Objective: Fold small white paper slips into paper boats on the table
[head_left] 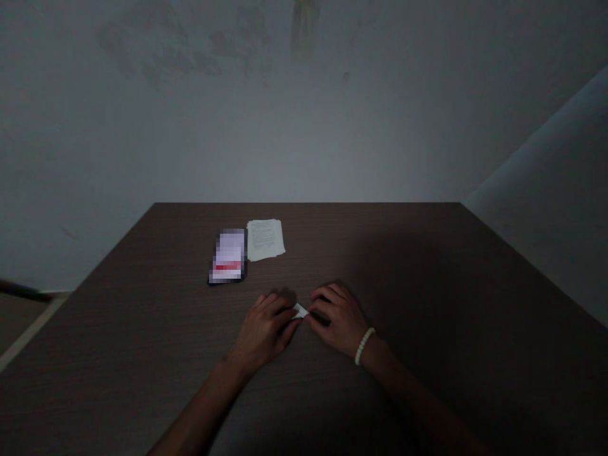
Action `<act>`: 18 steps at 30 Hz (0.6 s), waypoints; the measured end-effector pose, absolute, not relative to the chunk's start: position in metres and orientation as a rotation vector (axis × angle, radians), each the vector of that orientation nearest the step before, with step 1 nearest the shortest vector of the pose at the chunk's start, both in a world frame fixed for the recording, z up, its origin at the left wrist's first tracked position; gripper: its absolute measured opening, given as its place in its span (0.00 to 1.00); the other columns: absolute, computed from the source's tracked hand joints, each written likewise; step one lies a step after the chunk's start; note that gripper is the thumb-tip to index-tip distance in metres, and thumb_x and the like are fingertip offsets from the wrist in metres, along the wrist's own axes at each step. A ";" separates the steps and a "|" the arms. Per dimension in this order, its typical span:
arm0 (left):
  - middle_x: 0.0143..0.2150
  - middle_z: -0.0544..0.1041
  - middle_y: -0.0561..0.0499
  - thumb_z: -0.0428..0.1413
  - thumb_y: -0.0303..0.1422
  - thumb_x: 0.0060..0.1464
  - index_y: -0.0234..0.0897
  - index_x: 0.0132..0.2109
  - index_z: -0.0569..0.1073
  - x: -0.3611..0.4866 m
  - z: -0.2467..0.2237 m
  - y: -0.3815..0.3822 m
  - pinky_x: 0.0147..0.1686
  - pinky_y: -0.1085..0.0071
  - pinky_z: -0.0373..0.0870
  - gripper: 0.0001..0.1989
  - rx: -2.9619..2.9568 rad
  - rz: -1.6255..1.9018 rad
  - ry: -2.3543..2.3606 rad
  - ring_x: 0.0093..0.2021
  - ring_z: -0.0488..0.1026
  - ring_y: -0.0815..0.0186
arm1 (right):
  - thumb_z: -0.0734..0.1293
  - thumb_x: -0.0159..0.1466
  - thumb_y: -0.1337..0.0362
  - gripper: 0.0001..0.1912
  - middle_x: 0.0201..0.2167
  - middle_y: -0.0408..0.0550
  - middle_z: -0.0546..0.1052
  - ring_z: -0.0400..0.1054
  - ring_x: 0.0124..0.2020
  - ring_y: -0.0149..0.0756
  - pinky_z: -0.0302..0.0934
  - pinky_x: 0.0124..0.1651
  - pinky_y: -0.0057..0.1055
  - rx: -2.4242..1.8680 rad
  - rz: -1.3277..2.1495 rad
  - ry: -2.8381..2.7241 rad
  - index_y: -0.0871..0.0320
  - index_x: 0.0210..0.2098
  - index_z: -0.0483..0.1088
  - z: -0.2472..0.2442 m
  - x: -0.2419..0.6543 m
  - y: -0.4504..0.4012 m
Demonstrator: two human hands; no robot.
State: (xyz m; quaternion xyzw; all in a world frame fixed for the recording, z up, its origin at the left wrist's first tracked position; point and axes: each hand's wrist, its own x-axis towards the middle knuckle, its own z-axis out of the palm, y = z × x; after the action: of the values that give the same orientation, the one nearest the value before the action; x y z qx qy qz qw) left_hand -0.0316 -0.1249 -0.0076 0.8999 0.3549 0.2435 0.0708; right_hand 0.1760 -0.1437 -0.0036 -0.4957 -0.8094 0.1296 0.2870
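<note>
A small folded piece of white paper (pixel 300 311) is pinched between my two hands, low over the middle of the brown table. My left hand (pixel 266 326) grips its left side between thumb and fingers, hiding part of it. At its right tip, the thumb and forefinger of my right hand (pixel 336 316) are closed on the paper. A pale bead bracelet (pixel 365 346) circles my right wrist. Beyond my left hand lies a stack of white paper sheets (pixel 265 239), with faint print on the top one.
A phone (pixel 228 256) with a lit, pixelated screen lies just left of the paper stack. The brown wooden table (pixel 408 392) reaches back to a stained grey wall (pixel 380 126). A pale slanted surface (pixel 560 190) rises beyond the table's right edge.
</note>
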 end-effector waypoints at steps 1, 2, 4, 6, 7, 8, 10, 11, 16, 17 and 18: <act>0.39 0.76 0.47 0.54 0.34 0.61 0.38 0.40 0.77 -0.032 -0.008 -0.125 0.39 0.61 0.63 0.08 2.704 0.736 1.069 0.40 0.69 0.59 | 0.70 0.60 0.63 0.04 0.42 0.46 0.73 0.63 0.45 0.40 0.59 0.49 0.40 -1.324 0.349 -2.165 0.55 0.36 0.73 -0.003 0.176 -0.144; 0.39 0.76 0.47 0.54 0.34 0.61 0.38 0.41 0.77 -0.032 -0.009 -0.124 0.39 0.61 0.63 0.08 2.704 0.739 1.068 0.40 0.69 0.59 | 0.70 0.60 0.63 0.05 0.42 0.46 0.73 0.63 0.46 0.40 0.59 0.49 0.40 -1.322 0.352 -2.169 0.55 0.36 0.73 -0.002 0.176 -0.144; 0.39 0.76 0.47 0.54 0.34 0.61 0.38 0.42 0.76 -0.032 -0.010 -0.123 0.39 0.61 0.64 0.08 2.706 0.733 1.062 0.40 0.69 0.59 | 0.70 0.59 0.63 0.06 0.42 0.46 0.73 0.63 0.46 0.40 0.59 0.49 0.39 -1.319 0.359 -2.177 0.54 0.37 0.74 -0.002 0.176 -0.144; 0.39 0.76 0.47 0.54 0.34 0.61 0.38 0.43 0.76 -0.032 -0.010 -0.122 0.39 0.61 0.64 0.08 2.710 0.729 1.064 0.40 0.69 0.59 | 0.70 0.60 0.64 0.06 0.42 0.46 0.74 0.63 0.46 0.39 0.59 0.50 0.39 -1.320 0.358 -2.179 0.55 0.37 0.74 -0.002 0.175 -0.144; 0.39 0.76 0.47 0.54 0.34 0.61 0.38 0.43 0.76 -0.031 -0.010 -0.122 0.39 0.61 0.65 0.08 2.711 0.729 1.067 0.40 0.69 0.59 | 0.70 0.60 0.64 0.05 0.42 0.46 0.74 0.63 0.46 0.39 0.59 0.50 0.39 -1.321 0.351 -2.182 0.55 0.37 0.74 -0.003 0.175 -0.144; 0.39 0.76 0.47 0.54 0.34 0.61 0.38 0.43 0.76 -0.031 -0.010 -0.122 0.39 0.61 0.65 0.08 2.713 0.730 1.069 0.40 0.69 0.59 | 0.70 0.60 0.64 0.05 0.42 0.46 0.74 0.63 0.46 0.39 0.59 0.50 0.39 -1.322 0.342 -2.186 0.55 0.37 0.74 -0.003 0.175 -0.144; 0.39 0.76 0.47 0.53 0.34 0.61 0.38 0.43 0.76 -0.031 -0.010 -0.123 0.39 0.61 0.65 0.08 2.716 0.725 1.072 0.40 0.69 0.59 | 0.69 0.61 0.64 0.04 0.42 0.46 0.74 0.63 0.45 0.39 0.59 0.50 0.38 -1.323 0.324 -2.197 0.55 0.37 0.74 -0.004 0.174 -0.144; 0.39 0.76 0.46 0.53 0.34 0.61 0.38 0.44 0.76 -0.031 -0.010 -0.123 0.39 0.61 0.65 0.09 2.716 0.724 1.075 0.40 0.69 0.59 | 0.68 0.62 0.64 0.04 0.42 0.46 0.74 0.63 0.45 0.39 0.59 0.49 0.38 -1.322 0.317 -2.203 0.55 0.37 0.74 -0.005 0.174 -0.144; 0.41 0.76 0.45 0.53 0.34 0.61 0.37 0.46 0.75 -0.031 -0.008 -0.124 0.40 0.60 0.66 0.10 2.686 0.748 1.111 0.41 0.69 0.58 | 0.67 0.64 0.63 0.04 0.41 0.46 0.74 0.63 0.45 0.38 0.59 0.49 0.38 -1.321 0.308 -2.202 0.55 0.36 0.74 -0.005 0.173 -0.144; 0.41 0.76 0.45 0.53 0.34 0.61 0.37 0.47 0.75 -0.031 -0.007 -0.124 0.41 0.60 0.66 0.10 2.669 0.759 1.116 0.42 0.69 0.58 | 0.67 0.64 0.63 0.04 0.40 0.46 0.75 0.63 0.45 0.38 0.59 0.49 0.38 -1.321 0.310 -2.193 0.55 0.35 0.74 -0.005 0.173 -0.144; 0.41 0.76 0.45 0.53 0.34 0.61 0.37 0.47 0.75 -0.031 -0.007 -0.124 0.41 0.60 0.66 0.10 2.647 0.771 1.117 0.42 0.70 0.58 | 0.67 0.64 0.64 0.04 0.40 0.46 0.75 0.63 0.45 0.38 0.59 0.49 0.38 -1.319 0.313 -2.185 0.54 0.35 0.74 -0.005 0.173 -0.144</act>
State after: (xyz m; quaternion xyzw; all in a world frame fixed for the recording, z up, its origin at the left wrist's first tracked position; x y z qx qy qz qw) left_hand -0.0312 -0.1241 -0.0067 0.8868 0.3740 0.2584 0.0832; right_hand 0.1729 -0.1442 -0.0051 -0.4922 -0.8155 0.1167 0.2814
